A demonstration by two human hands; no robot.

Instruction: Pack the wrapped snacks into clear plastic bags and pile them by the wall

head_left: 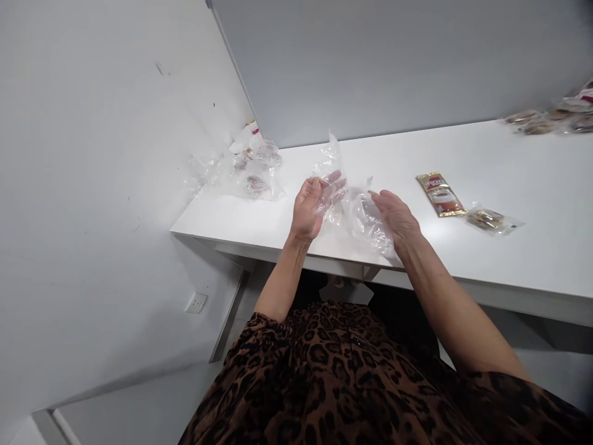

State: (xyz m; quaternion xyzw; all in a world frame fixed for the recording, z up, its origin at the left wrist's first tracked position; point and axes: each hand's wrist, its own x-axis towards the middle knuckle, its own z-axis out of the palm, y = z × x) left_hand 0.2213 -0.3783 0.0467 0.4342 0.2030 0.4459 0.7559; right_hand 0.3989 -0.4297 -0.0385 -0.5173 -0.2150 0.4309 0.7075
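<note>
My left hand [307, 207] grips a crinkled clear plastic bag [332, 157], which stands up above the fingers and lies over them. On the right, my right hand [396, 217] has its fingers bent at the edge of more clear plastic [368, 225], which hangs down toward the table's front edge. Whether this is one bag or two, I cannot tell. Farther right lie a gold and red printed sachet [441, 194] and a small clear packet [492, 220] with brownish pieces inside, their ends touching.
A heap of clear bags [257, 170], some with reddish-brown contents, sits at the left end of the white table [523, 167] by the wall. Several filled packets [537, 123] lie at the far right. A grey panel [393, 68] rises along the back edge.
</note>
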